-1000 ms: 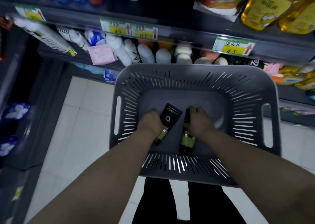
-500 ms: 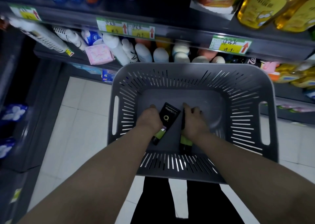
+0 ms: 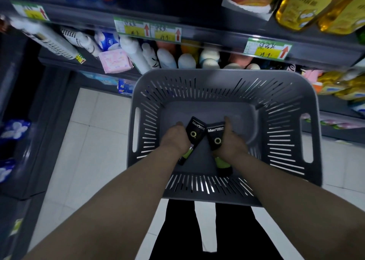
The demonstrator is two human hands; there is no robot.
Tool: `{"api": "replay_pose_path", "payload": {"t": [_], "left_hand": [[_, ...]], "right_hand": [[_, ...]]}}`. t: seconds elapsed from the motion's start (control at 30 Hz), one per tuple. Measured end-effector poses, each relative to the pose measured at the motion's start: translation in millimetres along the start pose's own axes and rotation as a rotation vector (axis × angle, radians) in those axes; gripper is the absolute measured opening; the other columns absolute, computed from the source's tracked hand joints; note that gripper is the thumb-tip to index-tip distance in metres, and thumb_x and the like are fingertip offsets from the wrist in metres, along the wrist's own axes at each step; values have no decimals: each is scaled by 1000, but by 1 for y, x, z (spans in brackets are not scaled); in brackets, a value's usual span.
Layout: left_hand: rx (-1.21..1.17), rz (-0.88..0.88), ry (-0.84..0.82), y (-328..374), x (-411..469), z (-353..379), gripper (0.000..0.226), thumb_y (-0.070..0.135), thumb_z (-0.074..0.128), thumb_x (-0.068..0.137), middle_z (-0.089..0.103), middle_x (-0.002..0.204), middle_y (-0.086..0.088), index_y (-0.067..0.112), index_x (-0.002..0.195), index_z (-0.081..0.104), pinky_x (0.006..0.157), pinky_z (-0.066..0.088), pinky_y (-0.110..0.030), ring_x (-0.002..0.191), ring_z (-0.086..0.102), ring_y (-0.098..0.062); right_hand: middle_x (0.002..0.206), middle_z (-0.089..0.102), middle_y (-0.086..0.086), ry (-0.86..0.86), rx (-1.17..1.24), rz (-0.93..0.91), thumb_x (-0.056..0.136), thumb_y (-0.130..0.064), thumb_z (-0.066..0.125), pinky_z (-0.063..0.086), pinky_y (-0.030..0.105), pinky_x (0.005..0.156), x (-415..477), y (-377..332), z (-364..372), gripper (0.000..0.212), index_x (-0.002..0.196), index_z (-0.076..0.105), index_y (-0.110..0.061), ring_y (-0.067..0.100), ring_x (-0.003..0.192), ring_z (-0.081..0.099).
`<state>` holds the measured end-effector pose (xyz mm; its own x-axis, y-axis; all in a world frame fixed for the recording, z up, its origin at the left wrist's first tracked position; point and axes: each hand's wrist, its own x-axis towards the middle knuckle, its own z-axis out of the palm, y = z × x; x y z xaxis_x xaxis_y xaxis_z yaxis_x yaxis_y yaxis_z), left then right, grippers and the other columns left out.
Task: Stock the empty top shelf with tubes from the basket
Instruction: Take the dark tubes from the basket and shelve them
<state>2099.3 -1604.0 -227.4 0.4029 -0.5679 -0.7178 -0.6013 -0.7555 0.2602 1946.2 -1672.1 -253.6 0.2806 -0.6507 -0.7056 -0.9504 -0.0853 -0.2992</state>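
A grey slotted basket (image 3: pixel 284 93) stands in front of me, both my hands down inside it. My left hand (image 3: pixel 174 139) grips a black tube (image 3: pixel 194 133) with a green band near its cap, its printed face up. My right hand (image 3: pixel 230 143) grips a second black tube (image 3: pixel 215 139) of the same kind, face up, its green and black cap end pointing toward me. The two tubes' flat ends touch in the middle. The top shelf is out of view.
Dark shelves (image 3: pixel 197 22) with yellow price tags run across the top. White bottles (image 3: pixel 166 58) and a pink packet (image 3: pixel 114 61) sit on the lower shelf, yellow oil bottles (image 3: pixel 304 4) at upper right. White tiled floor (image 3: pixel 83 141) lies left of the basket.
My right hand has turned its tube from edge-on to face up and closed round it. Both tubes have shifted so their flat ends meet.
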Motion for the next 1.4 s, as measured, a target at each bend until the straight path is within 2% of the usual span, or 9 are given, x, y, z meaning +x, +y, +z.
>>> {"api": "replay_pose_path", "payload": {"t": [0.13,0.27,0.43,0.57,0.83,1.03,1.13,1.23,1.4], "left_hand": [[1,2,5,1,-3,-3,47,19,65,87,54,130,-19,0,126,44,90,45,-34,121,52,-32],[2,-11,10,3,3,1,46,17,66,86,55,127,-18,1,124,44,87,45,-33,118,54,-31],[17,-2,31,17,15,16,45,14,65,86,53,127,-20,2,124,44,91,46,-37,117,53,-33],[139,-2,86,27,23,27,53,18,64,87,47,133,-19,1,132,40,98,42,-36,120,50,-31],[-11,-23,177,39,-3,7,24,18,57,90,65,114,-17,6,110,61,80,49,-30,106,62,-33],[-175,164,369,36,-43,-31,33,16,68,85,70,107,-16,7,115,60,77,46,-28,101,65,-31],[-278,294,372,37,-67,-53,17,17,64,90,66,93,-7,5,102,63,63,32,-18,89,61,-21],[-226,431,398,40,-92,-76,15,18,62,92,61,84,-2,4,95,66,55,31,-14,81,56,-14],[-157,621,518,53,-133,-111,10,15,63,88,66,91,-2,13,98,65,69,43,-26,86,60,-18]], "right_hand": [[108,64,20,57,-70,-137,90,-18,54,39,31,73,-8,4,-24,50,133,29,-19,37,100,60],[108,63,20,25,-69,-214,94,-17,49,37,32,69,-20,4,-46,30,121,38,-11,35,96,61],[105,63,15,51,-123,-313,88,-13,53,38,30,66,-33,10,-66,35,121,40,-13,34,92,63],[123,57,11,56,-203,-447,89,-22,55,45,33,76,-43,14,-86,45,132,43,-18,31,102,60],[112,57,9,190,-220,-542,97,-21,44,50,39,73,-43,25,-111,28,124,52,-22,34,95,61],[107,52,8,319,-188,-612,96,-14,45,49,38,62,-74,18,-119,25,119,51,-20,35,82,60],[111,56,6,412,-131,-575,94,-13,46,52,42,72,-98,12,-126,29,120,48,-25,34,92,62],[109,61,5,507,-97,-564,91,-11,50,51,40,77,-122,3,-131,29,115,53,-26,32,100,60],[105,57,4,717,-17,-496,89,-12,53,50,39,69,-168,-7,-143,22,105,56,-27,34,98,59]]}}
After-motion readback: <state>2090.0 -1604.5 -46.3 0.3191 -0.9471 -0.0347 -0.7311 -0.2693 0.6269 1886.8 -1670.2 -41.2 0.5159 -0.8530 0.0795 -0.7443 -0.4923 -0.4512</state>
